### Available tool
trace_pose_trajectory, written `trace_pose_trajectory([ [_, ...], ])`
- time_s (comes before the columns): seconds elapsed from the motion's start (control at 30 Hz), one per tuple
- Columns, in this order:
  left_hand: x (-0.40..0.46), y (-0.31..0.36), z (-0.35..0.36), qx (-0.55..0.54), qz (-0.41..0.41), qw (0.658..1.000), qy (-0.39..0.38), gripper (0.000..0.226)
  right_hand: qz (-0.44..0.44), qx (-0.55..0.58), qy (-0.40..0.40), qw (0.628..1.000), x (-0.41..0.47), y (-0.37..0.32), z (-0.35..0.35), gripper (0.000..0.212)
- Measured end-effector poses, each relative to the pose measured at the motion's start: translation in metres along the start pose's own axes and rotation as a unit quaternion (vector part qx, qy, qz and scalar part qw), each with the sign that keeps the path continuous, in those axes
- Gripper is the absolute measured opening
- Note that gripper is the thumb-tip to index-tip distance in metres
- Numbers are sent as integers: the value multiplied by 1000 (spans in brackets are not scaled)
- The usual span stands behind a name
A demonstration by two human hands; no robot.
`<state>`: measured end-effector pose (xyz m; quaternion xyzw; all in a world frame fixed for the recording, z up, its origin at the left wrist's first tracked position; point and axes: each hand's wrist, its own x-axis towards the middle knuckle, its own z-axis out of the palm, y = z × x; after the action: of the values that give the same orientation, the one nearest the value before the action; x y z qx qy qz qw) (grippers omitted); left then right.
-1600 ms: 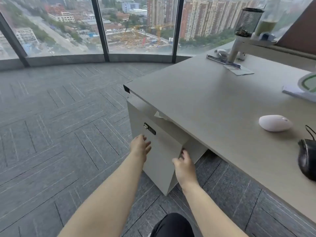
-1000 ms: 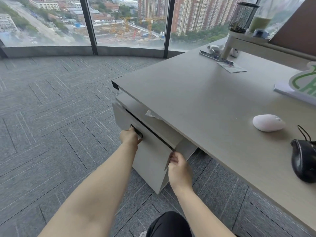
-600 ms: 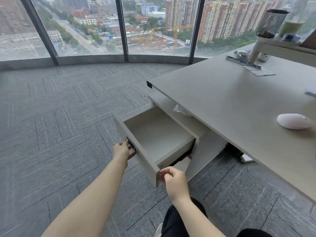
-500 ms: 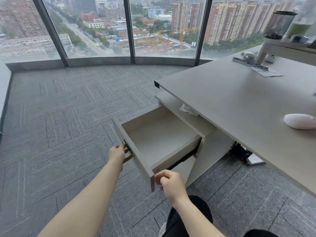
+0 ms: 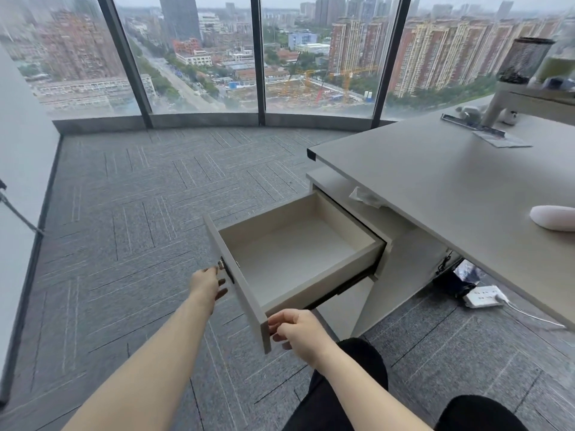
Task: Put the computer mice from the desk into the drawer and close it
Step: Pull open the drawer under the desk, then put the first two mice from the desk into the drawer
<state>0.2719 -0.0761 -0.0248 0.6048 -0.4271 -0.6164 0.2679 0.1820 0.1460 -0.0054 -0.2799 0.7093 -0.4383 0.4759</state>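
Observation:
The pale drawer (image 5: 326, 283) under the grey desk (image 5: 435, 181) is pulled far out, and its inside is bare. My left hand (image 5: 208, 284) holds the drawer's front panel by the small lock on its outer face. My right hand (image 5: 297, 332) pinches the near lower corner of the same panel. A white computer mouse (image 5: 555, 220) lies on the desk at the right edge of the view, cut off by the frame. No other mouse is in sight.
A crumpled white paper (image 5: 364, 196) sits on the cabinet top under the desk edge. A white power strip (image 5: 483, 296) with its cable lies on the carpet below the desk. A mesh pen cup (image 5: 525, 59) stands on a riser at the back. My dark-trousered knees fill the bottom right.
The drawer went from shut to fully pulled out, both hands drawing its front panel toward me. My view swung left, so the black mouse left the frame.

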Motion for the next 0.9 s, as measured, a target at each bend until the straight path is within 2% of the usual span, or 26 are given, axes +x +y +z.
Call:
trace_pose_trajectory([
  [0.07, -10, 6, -4, 121, 67, 988, 60, 32, -13, -10, 11, 1000, -6, -4, -3, 29],
  [0.13, -30, 19, -1, 178, 162, 966, 96, 37, -37, -6, 47, 998, -16, -14, -16, 26],
  [0.2, -58, 40, 17, 168, 262, 948, 66, 33, -76, 12, 107, 991, -32, -30, -40, 26],
  [0.3, -104, 67, 67, 168, 364, 915, -37, 21, -151, 31, 233, 960, -65, -55, -96, 26],
  [0.43, -175, 80, 155, 165, 415, 877, -177, 19, -220, -35, 441, 870, -113, -72, -185, 27],
  [0.5, -211, 81, 204, 167, 424, 856, -243, 22, -215, -103, 538, 809, -135, -67, -232, 26],
  [0.57, -246, 77, 252, 194, 435, 823, -310, 27, -168, -188, 612, 749, -152, -51, -279, 28],
  [0.6, -261, 75, 276, 216, 442, 802, -339, 30, -125, -232, 632, 729, -159, -41, -300, 32],
  [0.63, -275, 72, 299, 239, 451, 780, -362, 33, -76, -261, 635, 723, -165, -33, -318, 38],
  [0.77, -309, 60, 383, 318, 482, 711, -401, 46, 82, -302, 550, 774, -174, -12, -358, 60],
  [0.83, -315, 52, 418, 374, 491, 682, -392, 53, 101, -292, 537, 785, -176, -3, -365, 57],
  [0.9, -319, 46, 446, 437, 496, 652, -370, 61, 69, -282, 567, 771, -176, 5, -367, 51],
])
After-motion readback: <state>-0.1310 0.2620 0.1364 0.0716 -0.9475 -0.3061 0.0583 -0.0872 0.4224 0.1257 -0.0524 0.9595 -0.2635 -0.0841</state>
